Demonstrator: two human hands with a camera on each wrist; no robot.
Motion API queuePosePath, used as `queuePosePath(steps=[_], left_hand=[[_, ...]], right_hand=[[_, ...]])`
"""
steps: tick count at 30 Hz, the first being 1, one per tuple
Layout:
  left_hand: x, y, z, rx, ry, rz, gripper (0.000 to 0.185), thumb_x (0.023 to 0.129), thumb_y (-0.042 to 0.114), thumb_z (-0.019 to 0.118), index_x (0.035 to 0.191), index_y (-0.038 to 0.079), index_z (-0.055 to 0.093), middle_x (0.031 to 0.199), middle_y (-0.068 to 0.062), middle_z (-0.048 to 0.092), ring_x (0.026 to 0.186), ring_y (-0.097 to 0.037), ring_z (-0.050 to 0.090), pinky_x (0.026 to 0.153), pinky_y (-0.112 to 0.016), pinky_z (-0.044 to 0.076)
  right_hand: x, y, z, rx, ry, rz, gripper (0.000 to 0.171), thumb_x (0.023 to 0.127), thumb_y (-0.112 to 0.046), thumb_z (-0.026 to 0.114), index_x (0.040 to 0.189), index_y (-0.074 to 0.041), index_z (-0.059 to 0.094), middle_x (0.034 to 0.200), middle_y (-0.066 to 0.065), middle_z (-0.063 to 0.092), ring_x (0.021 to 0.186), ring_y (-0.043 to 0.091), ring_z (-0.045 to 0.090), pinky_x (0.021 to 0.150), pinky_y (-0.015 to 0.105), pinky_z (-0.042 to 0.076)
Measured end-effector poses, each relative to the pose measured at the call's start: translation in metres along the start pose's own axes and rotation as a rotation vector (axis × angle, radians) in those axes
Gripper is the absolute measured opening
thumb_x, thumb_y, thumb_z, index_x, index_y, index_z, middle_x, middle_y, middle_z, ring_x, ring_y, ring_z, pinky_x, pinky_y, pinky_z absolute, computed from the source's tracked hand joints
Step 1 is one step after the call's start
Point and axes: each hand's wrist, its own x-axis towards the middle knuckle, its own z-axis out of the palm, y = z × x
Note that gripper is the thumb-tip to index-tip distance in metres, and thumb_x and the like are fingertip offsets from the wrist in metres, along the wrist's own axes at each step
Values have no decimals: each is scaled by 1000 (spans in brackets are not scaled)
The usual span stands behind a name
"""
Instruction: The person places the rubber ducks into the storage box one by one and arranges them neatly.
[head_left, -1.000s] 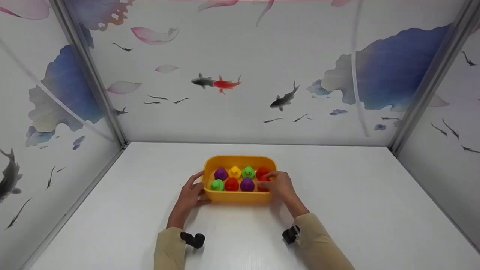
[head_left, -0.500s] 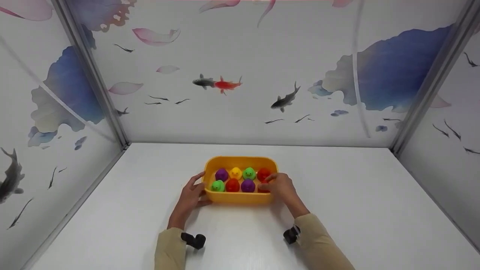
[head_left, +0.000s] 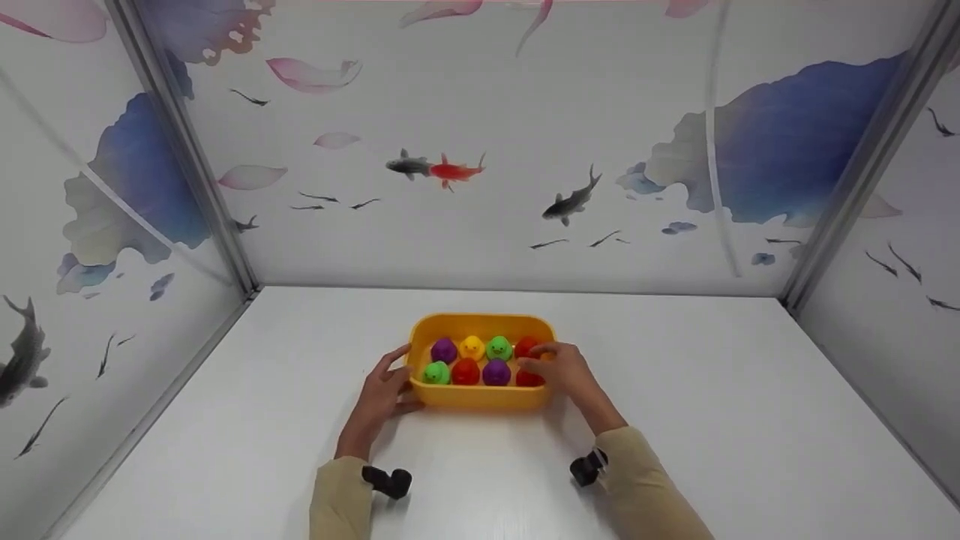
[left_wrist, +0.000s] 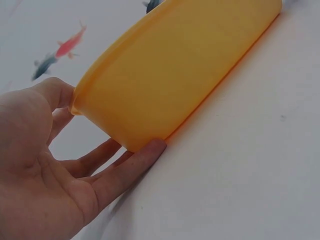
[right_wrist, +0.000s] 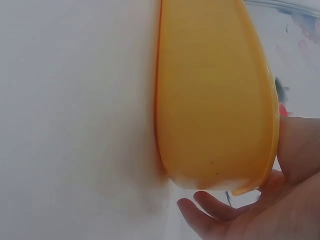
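A yellow tray (head_left: 480, 394) stands on the white table. It holds two rows of small round toys: purple (head_left: 444, 349), yellow (head_left: 472, 347), green (head_left: 499, 348) and red (head_left: 527, 346) behind, green, red (head_left: 466, 371), purple and a partly hidden red in front. My left hand (head_left: 379, 394) lies against the tray's near left corner. Its thumb (left_wrist: 145, 152) runs along the foot of the wall (left_wrist: 175, 75), and its fingers rest on the left end. My right hand (head_left: 562, 371) grips the right end. Its thumb (right_wrist: 297, 145) sits over the rim (right_wrist: 272, 125), and its fingers wrap outside.
White walls printed with fish and blue leaves close the table on the left, back and right, with metal posts (head_left: 187, 150) in the corners. Black wrist cameras (head_left: 386, 481) sit on both beige sleeves. Bare white tabletop (head_left: 712, 390) spreads around the tray.
My right hand's thumb and fingers have shifted a little over the tray's right end by the red toys. The tray and my left hand stay where they were.
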Motion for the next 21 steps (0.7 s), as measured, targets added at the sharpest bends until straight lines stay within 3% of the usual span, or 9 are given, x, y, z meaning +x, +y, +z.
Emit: queuePosePath(steps=[7,13,18,21], left_hand=[[3,0,0,14,13,-15,49,102,26,51,150,30,44,138,-19,56,102,-23,66,84,-37,63],[6,4,1,48,37,-26,49,101,24,52,149,30,46,143,-17,55,105,-24,65,83,-35,63],[1,17,-6,175,9,6,53,104,28,49,156,30,36,152,-18,46,122,-33,61,88,-41,62],[-2,33,-12,315,-21,53,61,105,37,46,161,27,23,158,-22,36,136,-41,49,101,-51,55]], right_hand=[[2,-1,-9,17,7,-39,42,92,-32,71,127,-9,67,143,18,55,132,35,50,108,43,51],[4,4,-26,-29,12,-110,52,93,-35,69,137,-8,59,153,20,45,143,42,40,112,51,45],[7,6,-51,-139,15,-175,62,93,-38,68,146,-12,51,156,21,40,143,42,39,111,54,46],[9,6,-69,-237,30,-241,65,95,-37,66,150,-10,46,158,21,38,145,42,36,115,55,41]])
